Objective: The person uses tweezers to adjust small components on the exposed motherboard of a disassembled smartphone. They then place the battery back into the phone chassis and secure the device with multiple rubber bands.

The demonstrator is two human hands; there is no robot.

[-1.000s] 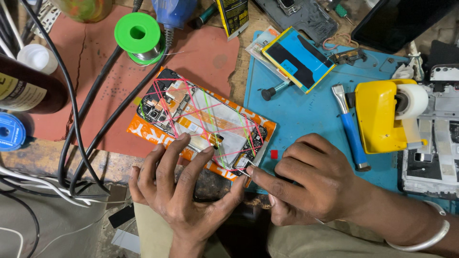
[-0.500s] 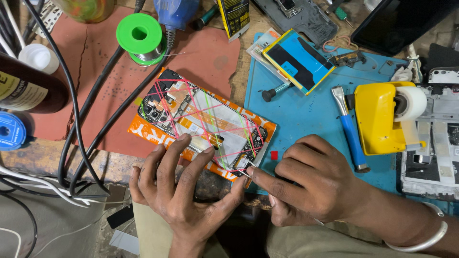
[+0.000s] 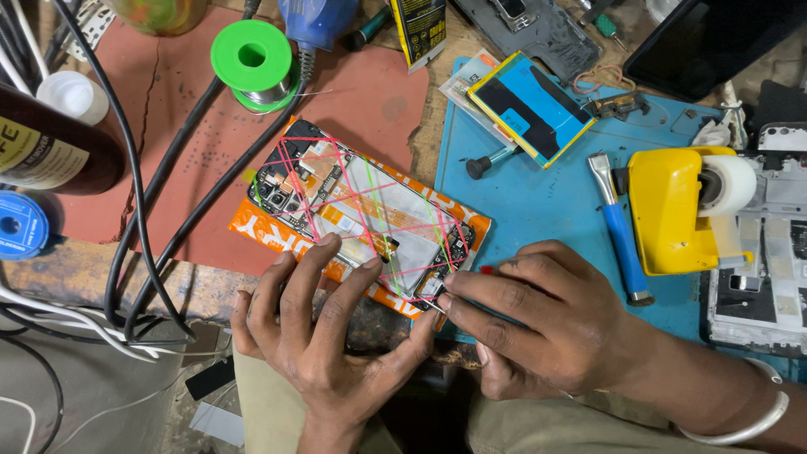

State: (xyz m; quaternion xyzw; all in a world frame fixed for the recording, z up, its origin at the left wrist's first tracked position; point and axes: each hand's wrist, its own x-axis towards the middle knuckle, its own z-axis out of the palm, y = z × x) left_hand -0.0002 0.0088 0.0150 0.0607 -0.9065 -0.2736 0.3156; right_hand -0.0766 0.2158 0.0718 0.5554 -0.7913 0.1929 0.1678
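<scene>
Fingers of left hand (image 3: pixel 324 353) are spread flat, tips pressing on the near long edge of the opened phone (image 3: pixel 361 220); nothing gripped, just pinning it down. Right hand (image 3: pixel 538 324) is curled tight round a thin tool (image 3: pixel 458 303) w/ a red bit showing by the knuckles; its tip meets the phone's near right corner.

Phone lies back-off, diagonal, on an orange packet (image 3: pixel 261 231) at the front of the desk (image 3: pixel 76 273), straddling a reddish mat (image 3: pixel 210 143) and a blue work mat (image 3: pixel 538 210). Pink and green rubber bands (image 3: pixel 336 197) criss-cross it, clamping the stack.

Handling, as a judgement: light, thin, stiff but fragile. Exposed circuit board, camera cluster and flex parts at the ends shouldn't be touched; glass on the underside likely cracks if bent. Bands are stretchy and may slip or snap. Best hold is by the long frame edges, flat pressure, as left hand does now.

Textures nearby: glossy green plastic solder spool (image 3: pixel 252 63), smooth black cables (image 3: pixel 168 168), yellow hard-plastic tape dispenser (image 3: pixel 672 210), blue-handled brush (image 3: pixel 622 231), flat blue-and-yellow rectangular part (image 3: pixel 530 105).
</scene>
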